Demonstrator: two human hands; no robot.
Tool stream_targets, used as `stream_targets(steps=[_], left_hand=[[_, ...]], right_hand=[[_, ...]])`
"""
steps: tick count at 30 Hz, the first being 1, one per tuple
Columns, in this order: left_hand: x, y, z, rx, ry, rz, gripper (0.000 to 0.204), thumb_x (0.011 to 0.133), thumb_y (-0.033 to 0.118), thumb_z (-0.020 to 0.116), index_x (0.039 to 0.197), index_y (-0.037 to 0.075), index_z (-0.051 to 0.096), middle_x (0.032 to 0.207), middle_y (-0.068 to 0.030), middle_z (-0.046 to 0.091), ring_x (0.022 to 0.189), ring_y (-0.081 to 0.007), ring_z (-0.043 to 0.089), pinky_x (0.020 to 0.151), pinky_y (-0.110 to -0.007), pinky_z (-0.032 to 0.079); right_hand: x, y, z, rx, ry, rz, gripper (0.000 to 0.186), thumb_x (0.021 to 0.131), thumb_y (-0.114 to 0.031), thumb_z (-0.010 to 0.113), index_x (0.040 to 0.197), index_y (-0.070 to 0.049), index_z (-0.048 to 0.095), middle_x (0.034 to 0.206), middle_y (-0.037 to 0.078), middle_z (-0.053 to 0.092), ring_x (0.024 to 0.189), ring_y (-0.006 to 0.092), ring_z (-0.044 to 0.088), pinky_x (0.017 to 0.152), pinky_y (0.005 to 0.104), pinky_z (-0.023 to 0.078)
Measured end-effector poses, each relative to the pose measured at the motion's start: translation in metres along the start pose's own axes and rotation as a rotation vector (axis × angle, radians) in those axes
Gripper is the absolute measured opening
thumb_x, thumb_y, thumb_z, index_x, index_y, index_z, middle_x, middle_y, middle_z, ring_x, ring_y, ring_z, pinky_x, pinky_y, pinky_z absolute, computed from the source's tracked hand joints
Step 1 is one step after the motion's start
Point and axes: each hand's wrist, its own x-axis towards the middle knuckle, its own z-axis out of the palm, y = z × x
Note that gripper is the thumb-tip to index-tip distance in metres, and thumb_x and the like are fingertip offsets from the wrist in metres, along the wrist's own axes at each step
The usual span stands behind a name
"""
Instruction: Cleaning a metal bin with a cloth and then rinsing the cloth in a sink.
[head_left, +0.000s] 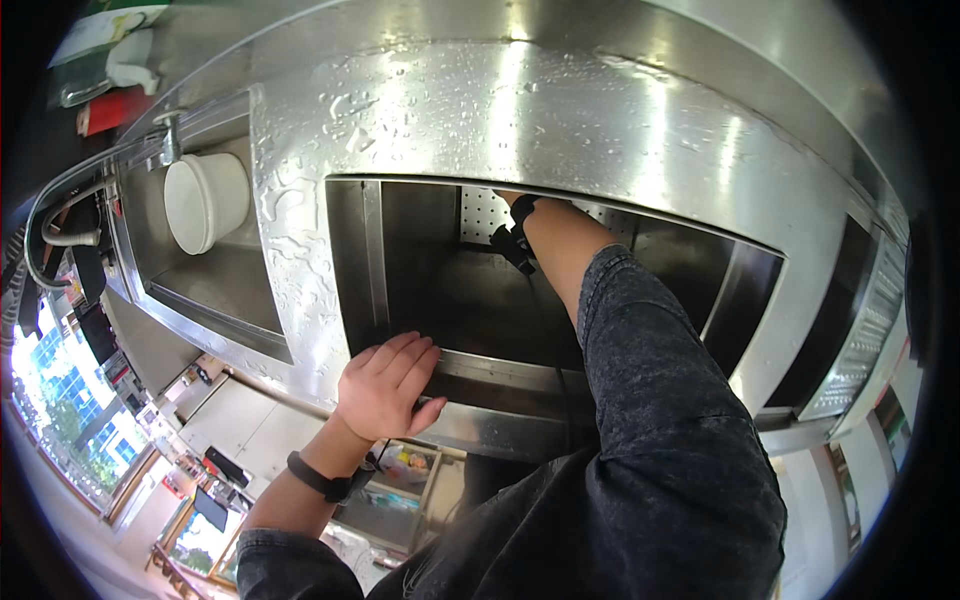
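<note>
1. Perforated panel [480, 214]: pale, at the far side inside the steel well [460, 300], partly behind my arm. My right hand [508, 196] is up beside it, mostly out of sight under the far rim. Can't tell if it's gripping, touching or loose.
2. Main risk: working blind. With the far rim covering my fingers, I could pinch or scrape them on an edge I can't see.
3. Wrist gear: black device [513, 250] hangs off my right wrist, inside the well. Could knock the panel or wall if the wrist twists.
4. Thin cable [562, 372] runs from there toward the near side. Could snag on the near rail [500, 372] if the arm pulls out at an angle.
5. Left hand [388, 388]: holding nothing, palm down, thumb out, braced at the near left corner of the well. If that edge is wet, it could slide and drop my weight onto the right arm.
6. Worktop [420, 130]: water drops on the far and left parts. Could drip into the well, make things slick.
7. White bucket [205, 203] in the left basin [240, 290]: well apart from both hands, low risk.
</note>
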Motion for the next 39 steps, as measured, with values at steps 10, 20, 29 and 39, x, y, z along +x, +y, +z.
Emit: stream_targets(steps=[10,20,29,39], left_hand=[[0.006,-0.002,0.000,-0.002,-0.054,-0.027,0.047,0.075,0.038,0.055,0.101,0.000,0.062,0.102,-0.0129,0.063,0.097,-0.0277,0.060,0.074,-0.035,0.048],[0.002,-0.001,-0.001,0.005,0.005,-0.054,0.044,0.072,0.037,0.060,0.098,0.001,0.062,0.101,-0.0122,0.062,0.096,-0.0257,0.060,0.070,-0.032,0.047],[0.003,-0.003,0.000,-0.026,0.067,-0.024,0.040,0.073,0.036,0.060,0.096,0.003,0.062,0.098,-0.0101,0.062,0.095,-0.0241,0.059,0.070,-0.032,0.047],[-0.016,-0.006,0.003,-0.014,0.123,-0.045,0.039,0.072,0.034,0.062,0.095,0.002,0.061,0.098,-0.0106,0.062,0.094,-0.0255,0.059,0.073,-0.033,0.048]], right_hand=[[-0.034,0.087,0.056,-0.353,-0.154,0.186,0.050,0.083,-0.021,0.059,0.129,-0.006,0.046,0.130,0.016,0.047,0.119,0.0315,0.046,0.097,0.0394,0.042],[-0.082,-0.025,0.071,-0.841,-0.103,-0.474,0.055,0.081,-0.016,0.058,0.132,-0.003,0.043,0.133,0.021,0.046,0.123,0.0368,0.043,0.102,0.0400,0.036],[-0.008,0.073,0.080,-0.689,0.159,0.021,0.058,0.078,-0.006,0.051,0.136,-0.005,0.040,0.133,0.022,0.046,0.125,0.0348,0.042,0.104,0.0375,0.034],[-0.210,-0.077,0.112,-0.641,-0.139,-0.418,0.069,0.077,-0.006,0.058,0.141,-0.003,0.032,0.129,0.024,0.050,0.111,0.0358,0.053,0.097,0.0342,0.040]])
